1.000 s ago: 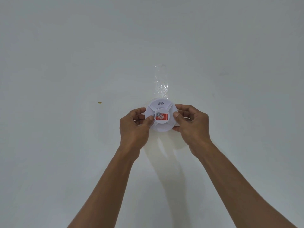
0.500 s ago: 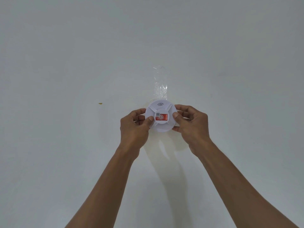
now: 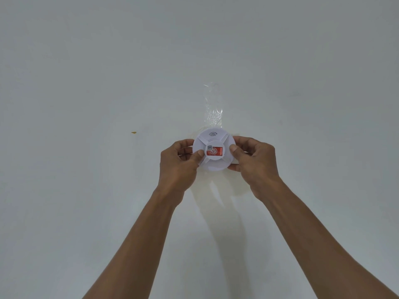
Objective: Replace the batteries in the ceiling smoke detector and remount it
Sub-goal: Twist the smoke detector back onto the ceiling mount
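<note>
Gripping: left hand and right hand clamp opposite rims of the smoke detector, thumbs on its face.
Position: detector sits between both hands, equally near each, flat against the ceiling.
Beyond: clear tape runs away from its far edge.

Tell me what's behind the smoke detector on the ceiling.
Clear tape runs from above the smoke detector across the ceiling and goes behind its top edge. Any mounting base is hidden by the detector, left hand and right hand.
</note>
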